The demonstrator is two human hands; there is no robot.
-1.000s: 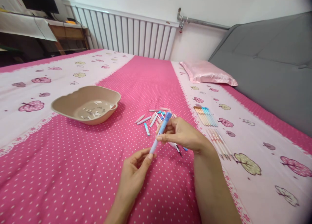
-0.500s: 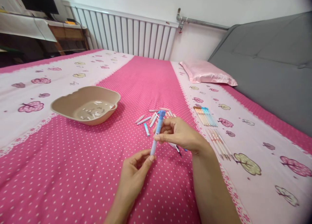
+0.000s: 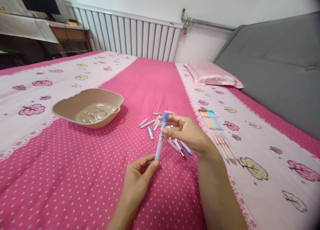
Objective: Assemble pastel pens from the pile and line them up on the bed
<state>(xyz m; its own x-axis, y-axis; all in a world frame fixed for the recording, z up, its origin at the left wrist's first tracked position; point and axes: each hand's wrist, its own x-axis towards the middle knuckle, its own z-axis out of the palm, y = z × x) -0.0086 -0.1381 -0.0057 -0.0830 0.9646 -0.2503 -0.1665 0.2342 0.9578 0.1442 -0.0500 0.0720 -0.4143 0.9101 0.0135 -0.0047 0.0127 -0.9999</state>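
A pale blue and lilac pen [image 3: 159,146] with a blue top is held nearly upright between both hands. The fingertips of my left hand [image 3: 140,173] pinch its lower end. Higher up, the thumb and fingers of my right hand [image 3: 183,131] grip it just under the blue top. Behind and beside the pen, several loose pen parts lie on the pink dotted bedding, among them a short blue piece [image 3: 150,133], a lilac barrel [image 3: 147,124] and a blue piece [image 3: 186,148]. My right hand hides part of this pile.
A beige basin [image 3: 72,106] holding small white bits stands at the left. On the right lie a row of orange and blue pens [image 3: 210,119] and a row of pale pens [image 3: 225,148]. Farther back are a pink pillow [image 3: 212,74] and a grey headboard [image 3: 272,56].
My right hand has shifted slightly up along the pen, which stands a little more to the left at its top. More of the pens beneath my right hand now show.
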